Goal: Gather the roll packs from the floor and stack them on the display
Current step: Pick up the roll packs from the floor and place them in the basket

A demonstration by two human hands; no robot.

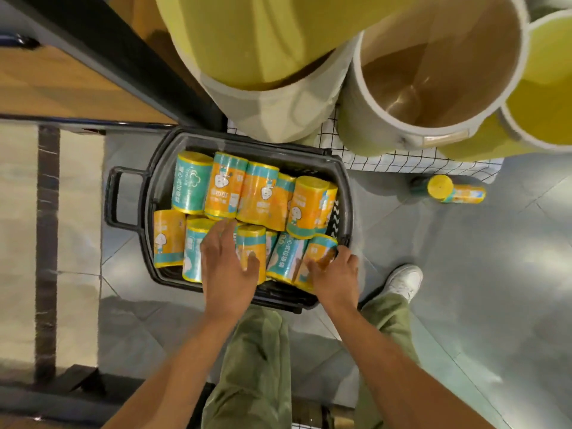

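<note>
Roll packs, orange and teal with yellow ends, lie on their sides in two rough rows and fill a dark grey basket. The view looks straight down.

A grey tiled floor takes up most of the view, and the basket stands on it near the centre. From 12 to 2 o'clock, large round tubs crowd the top edge: a yellow tub, an open tan tub with a white rim, and more yellow ones beside it. They stand on a white grid-patterned display base, which touches the basket's far corner.

At 6 o'clock, olive green trousers show between two bare forearms reaching toward 12 o'clock.

The left hand lies on the near row. Its fingers are spread across the packs, and the thumb rests on the next pack toward 3 o'clock.

The right hand grips the end pack at the basket's 4 o'clock corner. The thumb presses its face and the fingers curl round its outer side.

A white shoe stands on the floor at 4 o'clock from the basket.

One lone pack lies on the floor at 3 o'clock from the basket, just beside the display base.
</note>
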